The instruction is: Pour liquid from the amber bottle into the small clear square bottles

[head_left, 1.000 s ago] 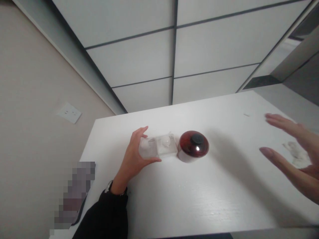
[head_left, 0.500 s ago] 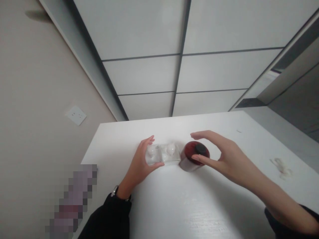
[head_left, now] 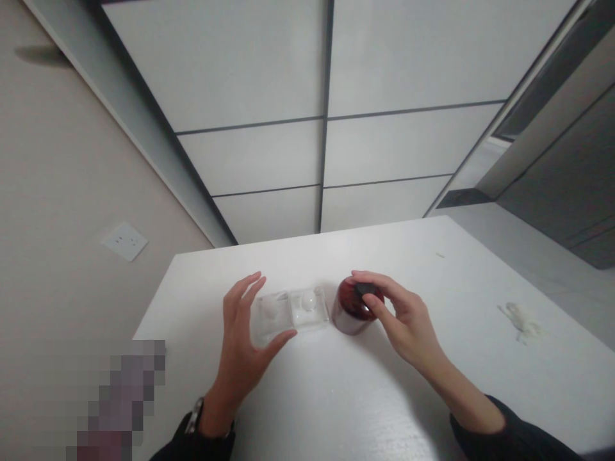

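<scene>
Jar (head_left: pixel 346 324) with a glossy red-brown lid (head_left: pixel 346 298) and black knob (head_left: pixel 364 291) stands upright on the white counter (head_left: pixel 331 397), set in from the middle of its far edge. It looks rigid and fairly light; the lid is probably slippery, so the knob seems the surest hold. The right hand (head_left: pixel 412 328) curls thumb and fingers about the knob, though I cannot tell whether they pinch it. Just beside, toward the counter's left edge, lies a clear two-part box (head_left: pixel 312 321), likely light, stiff and brittle, best held by its near and far sides. The left hand (head_left: pixel 243 356) is spread around its left end.
</scene>
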Tool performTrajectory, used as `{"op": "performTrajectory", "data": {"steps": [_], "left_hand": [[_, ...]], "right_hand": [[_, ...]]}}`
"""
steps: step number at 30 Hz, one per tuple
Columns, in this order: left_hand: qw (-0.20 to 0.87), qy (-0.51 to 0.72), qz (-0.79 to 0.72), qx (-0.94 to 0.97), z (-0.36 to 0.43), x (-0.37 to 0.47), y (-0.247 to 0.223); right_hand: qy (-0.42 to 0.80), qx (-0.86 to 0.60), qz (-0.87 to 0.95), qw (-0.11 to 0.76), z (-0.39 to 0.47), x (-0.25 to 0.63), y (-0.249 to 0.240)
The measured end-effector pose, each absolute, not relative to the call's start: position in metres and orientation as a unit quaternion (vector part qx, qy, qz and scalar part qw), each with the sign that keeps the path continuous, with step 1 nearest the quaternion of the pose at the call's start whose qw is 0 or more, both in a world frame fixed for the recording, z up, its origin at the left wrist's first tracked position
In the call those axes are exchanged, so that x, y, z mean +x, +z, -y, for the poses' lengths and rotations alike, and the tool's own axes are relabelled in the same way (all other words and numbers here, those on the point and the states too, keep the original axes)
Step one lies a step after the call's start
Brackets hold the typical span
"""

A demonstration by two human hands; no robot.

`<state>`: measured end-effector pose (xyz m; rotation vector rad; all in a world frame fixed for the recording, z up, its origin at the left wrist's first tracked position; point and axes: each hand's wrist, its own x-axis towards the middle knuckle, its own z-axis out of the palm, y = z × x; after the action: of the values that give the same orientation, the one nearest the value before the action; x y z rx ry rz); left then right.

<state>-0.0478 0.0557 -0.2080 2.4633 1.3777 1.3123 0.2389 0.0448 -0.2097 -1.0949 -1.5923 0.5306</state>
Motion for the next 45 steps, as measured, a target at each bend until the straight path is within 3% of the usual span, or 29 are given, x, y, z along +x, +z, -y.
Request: {"op": "performTrajectory", "data": {"steps": [2, 7, 17, 25, 31, 37, 40, 45], "left_hand": [[-0.046, 0.391, -0.407, 0.824, -0.042, -0.028, -0.191], [-0.081, 0.275, -0.336, 0.897, -0.021, 0.025, -0.178], [-0.105, 0.259, -0.345, 0.896, -0.029, 0.028, -0.181], [-0.094, 0.253, -0.361, 0.893, -0.032, 0.032, -0.177], [-0.099, 0.250, -0.352, 0.897, -0.033, 0.031, -0.172], [-0.113, 0.233, -0.353, 0.899, -0.035, 0.030, -0.168], [-0.115, 0.230, -0.353, 0.900, -0.035, 0.029, -0.168], [-0.125, 0.223, -0.350, 0.901, -0.036, 0.028, -0.165]], "right_hand": [[0.241, -0.451, 0.678, 0.529, -0.045, 0.240, -0.206], [0.252, -0.437, 0.685, 0.526, -0.050, 0.240, -0.193], [0.342, -0.422, 0.726, 0.422, -0.056, 0.253, -0.171], [0.364, -0.364, 0.756, 0.404, -0.073, 0.267, -0.161], [0.248, -0.399, 0.806, 0.362, -0.076, 0.268, -0.147], [0.256, -0.334, 0.839, 0.345, -0.073, 0.270, -0.138], [0.218, -0.370, 0.835, 0.345, -0.073, 0.267, -0.138], [0.192, -0.350, 0.869, 0.294, -0.079, 0.267, -0.128]]}}
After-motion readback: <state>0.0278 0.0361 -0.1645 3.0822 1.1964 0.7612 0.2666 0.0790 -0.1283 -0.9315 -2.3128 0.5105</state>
